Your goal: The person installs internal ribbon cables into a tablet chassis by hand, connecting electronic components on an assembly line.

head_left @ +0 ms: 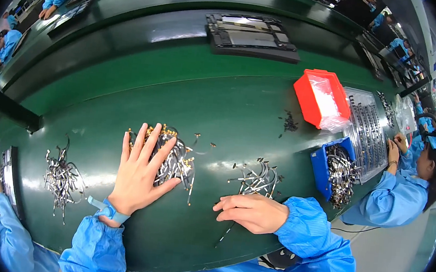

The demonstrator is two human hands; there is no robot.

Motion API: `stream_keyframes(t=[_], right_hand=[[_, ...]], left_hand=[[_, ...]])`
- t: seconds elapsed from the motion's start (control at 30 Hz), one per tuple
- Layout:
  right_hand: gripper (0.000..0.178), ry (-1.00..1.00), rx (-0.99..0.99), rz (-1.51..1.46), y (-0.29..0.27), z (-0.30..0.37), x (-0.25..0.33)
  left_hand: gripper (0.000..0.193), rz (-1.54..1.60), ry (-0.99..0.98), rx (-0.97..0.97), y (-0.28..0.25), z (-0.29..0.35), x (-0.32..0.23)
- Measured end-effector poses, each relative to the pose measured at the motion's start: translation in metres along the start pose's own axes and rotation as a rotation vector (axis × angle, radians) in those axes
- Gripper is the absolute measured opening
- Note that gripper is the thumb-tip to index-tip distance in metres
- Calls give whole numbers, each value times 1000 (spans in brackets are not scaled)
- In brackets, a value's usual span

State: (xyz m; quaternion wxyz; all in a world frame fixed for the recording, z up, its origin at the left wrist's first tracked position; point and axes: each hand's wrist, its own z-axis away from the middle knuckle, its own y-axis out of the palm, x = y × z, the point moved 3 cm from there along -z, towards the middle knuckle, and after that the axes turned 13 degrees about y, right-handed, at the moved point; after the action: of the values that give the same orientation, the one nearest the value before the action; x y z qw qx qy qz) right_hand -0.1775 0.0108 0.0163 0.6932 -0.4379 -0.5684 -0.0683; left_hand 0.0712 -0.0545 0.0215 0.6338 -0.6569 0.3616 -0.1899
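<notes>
My left hand (143,173) lies with fingers spread over a heap of short black-and-silver cables (176,161) with gold-coloured ends, covering part of it. A light blue wrist strap (107,209) is around that wrist. To the right, my right hand (252,213) has its fingers bent and pressed together. A short thin cable (225,235) sticks out from under these fingers toward the near table edge; the exact grip is hidden. Just beyond the right hand is a looser pile of similar cables (258,179). Another pile of cables (62,177) rests left of my left hand.
At right, a blue bin (319,169) overflows with cables, beside a red bin (305,100) with clear plastic and a clear tray (367,134) of small parts. Small black pieces (289,123) lie near. A dark framed panel (253,34) stands at the back. Co-workers sit both sides.
</notes>
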Motion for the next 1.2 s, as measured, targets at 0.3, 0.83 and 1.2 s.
stream_keyframes(t=[0.3,0.83,1.2], right_hand=[[22,-2,-171,14,-10,11,29],[18,445,-902,578,-95,21,-47],[14,404,-894,678,-80,31,-44]], left_hand=[[76,-76,12,-72,13,-54,-43],[30,58,557,-97,1,42,-139],[35,22,593,-15,3,54,-119]])
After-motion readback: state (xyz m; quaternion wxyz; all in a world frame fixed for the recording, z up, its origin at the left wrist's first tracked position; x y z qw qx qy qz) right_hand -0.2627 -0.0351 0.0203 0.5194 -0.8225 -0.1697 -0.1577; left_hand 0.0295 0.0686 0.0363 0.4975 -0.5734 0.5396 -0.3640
